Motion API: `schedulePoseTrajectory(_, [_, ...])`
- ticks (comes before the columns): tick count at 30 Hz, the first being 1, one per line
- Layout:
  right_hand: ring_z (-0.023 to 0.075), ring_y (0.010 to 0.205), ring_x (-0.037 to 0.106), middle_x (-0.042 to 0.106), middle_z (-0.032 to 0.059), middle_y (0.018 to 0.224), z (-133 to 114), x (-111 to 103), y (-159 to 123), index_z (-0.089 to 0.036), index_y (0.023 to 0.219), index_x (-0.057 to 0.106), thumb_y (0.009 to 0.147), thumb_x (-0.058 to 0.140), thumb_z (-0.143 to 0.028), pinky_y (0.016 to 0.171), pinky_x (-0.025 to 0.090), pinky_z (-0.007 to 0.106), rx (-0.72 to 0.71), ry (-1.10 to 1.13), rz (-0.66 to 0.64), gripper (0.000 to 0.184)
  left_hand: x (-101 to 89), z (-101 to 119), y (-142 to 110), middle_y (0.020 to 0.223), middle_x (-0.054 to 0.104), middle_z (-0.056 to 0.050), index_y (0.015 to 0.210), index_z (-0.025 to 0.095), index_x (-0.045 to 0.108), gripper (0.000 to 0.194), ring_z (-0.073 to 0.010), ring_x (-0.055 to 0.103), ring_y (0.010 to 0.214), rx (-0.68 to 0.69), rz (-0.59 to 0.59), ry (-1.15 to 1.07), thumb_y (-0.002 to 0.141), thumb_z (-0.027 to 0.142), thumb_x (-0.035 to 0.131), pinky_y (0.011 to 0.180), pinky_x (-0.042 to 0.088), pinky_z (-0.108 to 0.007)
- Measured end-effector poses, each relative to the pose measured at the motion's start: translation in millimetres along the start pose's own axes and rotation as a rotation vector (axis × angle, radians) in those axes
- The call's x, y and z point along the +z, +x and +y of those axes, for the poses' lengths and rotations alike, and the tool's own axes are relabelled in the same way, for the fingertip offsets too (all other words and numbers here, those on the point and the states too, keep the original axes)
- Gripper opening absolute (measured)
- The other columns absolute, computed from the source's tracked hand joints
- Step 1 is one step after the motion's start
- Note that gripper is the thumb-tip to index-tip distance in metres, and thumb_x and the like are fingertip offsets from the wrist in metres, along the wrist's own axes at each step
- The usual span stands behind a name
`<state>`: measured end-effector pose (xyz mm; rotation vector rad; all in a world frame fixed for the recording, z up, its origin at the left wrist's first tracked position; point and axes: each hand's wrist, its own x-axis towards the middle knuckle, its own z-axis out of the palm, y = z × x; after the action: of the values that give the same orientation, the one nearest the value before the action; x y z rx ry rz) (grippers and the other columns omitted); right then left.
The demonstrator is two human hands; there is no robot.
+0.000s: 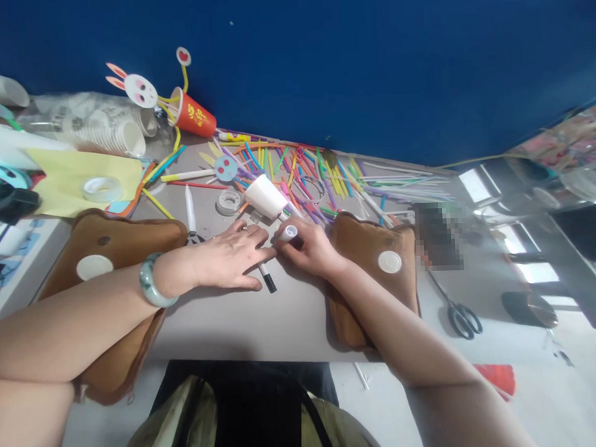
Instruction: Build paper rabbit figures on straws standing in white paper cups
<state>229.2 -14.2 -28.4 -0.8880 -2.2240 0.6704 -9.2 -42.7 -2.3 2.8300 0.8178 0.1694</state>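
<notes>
My left hand (pixel 231 257) lies low over the table, palm down, with its fingers apart. Below its fingers and thumb pokes out a slim white pen with a black end (pixel 268 280); the rest of it is covered. Fingers curled, my right hand (pixel 311 246) grips a white marker (pixel 289 233), whose round end faces up. Its other end is hidden. Just beyond both hands a white paper cup (pixel 265 195) lies tipped on its side. Beside the cup sits a roll of clear tape (pixel 229 202).
Brown cushions (pixel 117 236) (pixel 373 273) lie under both forearms. Colourful straws and pipe cleaners (pixel 316 177) spread along the blue wall. A red cup with a paper rabbit (pixel 194 114) leans at back left. Black-handled scissors (pixel 463 320) lie right. Stacked paper cups (pixel 129 138) are left.
</notes>
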Motion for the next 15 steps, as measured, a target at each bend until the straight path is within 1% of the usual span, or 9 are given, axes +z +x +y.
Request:
schedulePoseTrajectory(2, [0.0212, 0.08, 0.065, 0.068, 0.0052, 0.087, 0.4, -0.2, 0.3, -0.022, 0.089, 0.061, 0.091, 0.062, -0.025, 0.074, 0.051, 0.035, 0.011, -0.007, 0.054, 0.004, -0.8, 0.3, 0.0, 0.115, 0.059, -0.012, 0.126, 0.019, 0.063, 0.046, -0.0329, 0.056, 0.114, -0.001, -0.004, 0.005, 0.089, 0.044, 0.073, 0.114, 0.033, -0.056])
schedulePoseTrajectory(4, [0.0204, 0.079, 0.065, 0.068, 0.0046, 0.087, 0.6, -1.2, 0.2, -0.022, 0.09, 0.062, 0.091, 0.064, -0.027, 0.074, 0.051, 0.034, -0.003, 0.018, 0.073, 0.005, -1.3, 0.4, 0.2, 0.114, 0.059, -0.012, 0.126, 0.019, 0.064, 0.046, -0.0327, 0.057, 0.113, -0.002, -0.011, 0.012, 0.089, 0.044, 0.072, 0.114, 0.032, -0.057])
schedulePoseTrajectory(7, [0.0191, 0.076, 0.064, 0.067, 0.0036, 0.086, 0.8, -1.3, -0.2, -0.022, 0.09, 0.062, 0.09, 0.063, -0.026, 0.07, 0.051, 0.032, -0.036, 0.046, -0.001, 0.004, -0.9, -0.1, 0.5, 0.113, 0.059, -0.011, 0.128, 0.019, 0.063, 0.047, -0.0322, 0.057, 0.112, 0.0, -0.006, 0.001, 0.089, 0.045, 0.072, 0.114, 0.032, -0.056])
schedulePoseTrajectory(9, [0.0196, 0.076, 0.064, 0.067, 0.004, 0.085, 1.0, -0.1, -0.3, -0.022, 0.088, 0.061, 0.09, 0.061, -0.025, 0.07, 0.051, 0.033, -0.03, 0.026, -0.027, 0.003, -0.2, -0.6, 0.4, 0.113, 0.06, -0.011, 0.128, 0.02, 0.063, 0.048, -0.032, 0.057, 0.112, 0.003, 0.0, -0.006, 0.089, 0.045, 0.072, 0.114, 0.032, -0.055])
schedulePoseTrajectory(11, [0.0209, 0.079, 0.064, 0.068, 0.005, 0.086, 0.6, 0.7, -0.2, -0.022, 0.088, 0.061, 0.091, 0.061, -0.024, 0.073, 0.052, 0.035, -0.011, -0.003, 0.01, 0.003, 0.2, -0.7, -0.1, 0.113, 0.06, -0.011, 0.127, 0.02, 0.063, 0.046, -0.032, 0.057, 0.112, 0.003, 0.007, -0.009, 0.089, 0.045, 0.072, 0.114, 0.032, -0.056])
schedulePoseTrajectory(14, [0.0219, 0.082, 0.066, 0.069, 0.0055, 0.089, -1.1, -0.4, -0.7, -0.023, 0.09, 0.061, 0.092, 0.063, -0.027, 0.076, 0.053, 0.037, 0.001, -0.003, 0.12, 0.005, 0.2, -0.3, -0.8, 0.112, 0.06, -0.011, 0.126, 0.02, 0.064, 0.045, -0.0317, 0.057, 0.113, 0.001, 0.022, -0.016, 0.089, 0.044, 0.072, 0.116, 0.03, -0.056])
schedulePoseTrajectory(15, [0.022, 0.082, 0.066, 0.069, 0.0055, 0.09, -1.8, -1.1, -0.9, -0.023, 0.091, 0.061, 0.091, 0.064, -0.028, 0.077, 0.053, 0.037, -0.007, 0.011, 0.137, 0.005, 0.0, -0.1, -0.8, 0.112, 0.06, -0.011, 0.126, 0.019, 0.064, 0.045, -0.0317, 0.057, 0.113, 0.001, 0.023, -0.013, 0.089, 0.044, 0.072, 0.117, 0.03, -0.056])
